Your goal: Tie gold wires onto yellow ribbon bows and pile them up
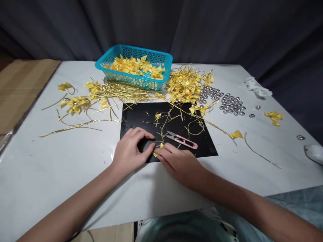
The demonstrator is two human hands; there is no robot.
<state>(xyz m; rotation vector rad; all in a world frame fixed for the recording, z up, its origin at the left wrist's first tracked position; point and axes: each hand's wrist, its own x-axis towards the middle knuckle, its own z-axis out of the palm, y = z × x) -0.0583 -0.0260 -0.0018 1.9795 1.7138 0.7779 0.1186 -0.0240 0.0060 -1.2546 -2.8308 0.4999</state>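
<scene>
On the black mat (141, 116), my right hand (180, 163) has its fingers closed on a small yellow ribbon flower (156, 154), which they partly cover. My left hand (130, 148) is curved beside it, thumb and index finger apart. The left thumb tip reaches the flower's edge; whether it touches is hard to tell. A thin gold cord (158, 141) arcs by the fingertips. Just beyond my right hand lie pink-handled thread snips (185, 141), blades pointing left. Gold cord scraps (165, 126) and a loose yellow petal piece (158, 116) are scattered on the mat.
A blue basket (133, 80) holds yellow ribbon flowers at the back. Before it lies a bundle of gold cords (126, 91). A pile of corded flowers (185, 84) and silver beads (232, 104) sit to its right. Further right are a white cloth (257, 87) and a white object (314, 153).
</scene>
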